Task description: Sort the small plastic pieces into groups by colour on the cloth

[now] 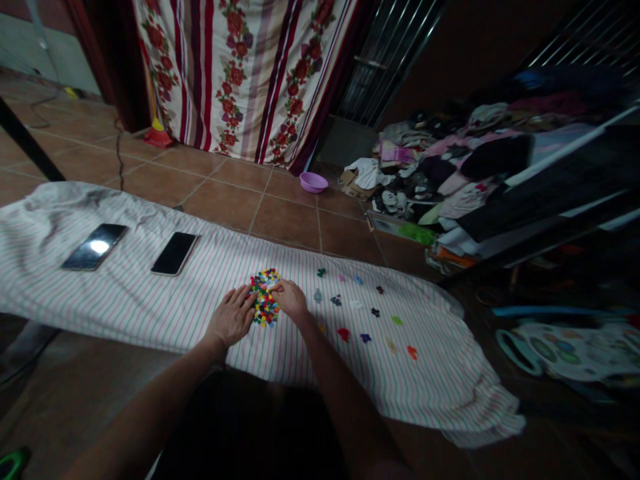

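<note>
A heap of small multicoloured pieces lies on a striped cloth in front of me. My left hand rests flat at the heap's left edge, fingers stretched out and touching the nearest pieces. At the heap's right side my right hand has its fingertips pinched together; whatever is between them is too small to make out. Small single-colour groups are spread out to the right, among them a dark green group, a red group, a white group and an orange group.
Two dark-screened devices, a larger one and a phone, lie on the cloth to the left. Beyond it, a purple basin stands on the tiled floor before a floral curtain. Clothes are piled at the right.
</note>
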### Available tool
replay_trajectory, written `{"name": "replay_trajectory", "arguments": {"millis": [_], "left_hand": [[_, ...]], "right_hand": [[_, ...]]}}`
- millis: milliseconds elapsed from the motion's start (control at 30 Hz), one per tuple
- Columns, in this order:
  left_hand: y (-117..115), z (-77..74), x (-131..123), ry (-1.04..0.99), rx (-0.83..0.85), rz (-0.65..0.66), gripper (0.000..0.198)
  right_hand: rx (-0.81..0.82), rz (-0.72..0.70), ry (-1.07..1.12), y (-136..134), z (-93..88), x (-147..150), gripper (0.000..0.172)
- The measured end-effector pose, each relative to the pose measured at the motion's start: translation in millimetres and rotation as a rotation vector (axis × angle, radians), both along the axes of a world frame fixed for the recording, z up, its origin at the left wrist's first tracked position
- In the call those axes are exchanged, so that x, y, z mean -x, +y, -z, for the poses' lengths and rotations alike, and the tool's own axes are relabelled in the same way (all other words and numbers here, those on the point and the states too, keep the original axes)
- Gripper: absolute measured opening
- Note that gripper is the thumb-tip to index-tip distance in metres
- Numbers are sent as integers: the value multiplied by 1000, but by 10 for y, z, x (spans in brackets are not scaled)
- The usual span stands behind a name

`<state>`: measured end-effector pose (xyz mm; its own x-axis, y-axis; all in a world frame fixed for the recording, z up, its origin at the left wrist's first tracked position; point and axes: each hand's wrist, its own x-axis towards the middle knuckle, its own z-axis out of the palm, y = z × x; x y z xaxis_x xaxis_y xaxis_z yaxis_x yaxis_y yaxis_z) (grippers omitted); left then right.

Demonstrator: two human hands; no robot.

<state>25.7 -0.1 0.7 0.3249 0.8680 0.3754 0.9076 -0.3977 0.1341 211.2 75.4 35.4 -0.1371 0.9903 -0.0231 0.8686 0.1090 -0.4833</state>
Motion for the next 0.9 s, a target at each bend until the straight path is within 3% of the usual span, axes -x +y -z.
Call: {"name": "replay_trajectory", "arguments": {"millis": [400, 700, 900], "left_hand": [[4, -23, -5, -29, 1, 13, 47], [-1, -43, -9, 20, 18, 7, 46], [1, -33, -8, 14, 5, 4, 45]], "right_hand": [[-99, -4, 237, -48, 127, -19, 9], [-158, -24, 125, -28, 134, -20, 25], [-112, -91, 19, 9, 45, 30, 31]]}}
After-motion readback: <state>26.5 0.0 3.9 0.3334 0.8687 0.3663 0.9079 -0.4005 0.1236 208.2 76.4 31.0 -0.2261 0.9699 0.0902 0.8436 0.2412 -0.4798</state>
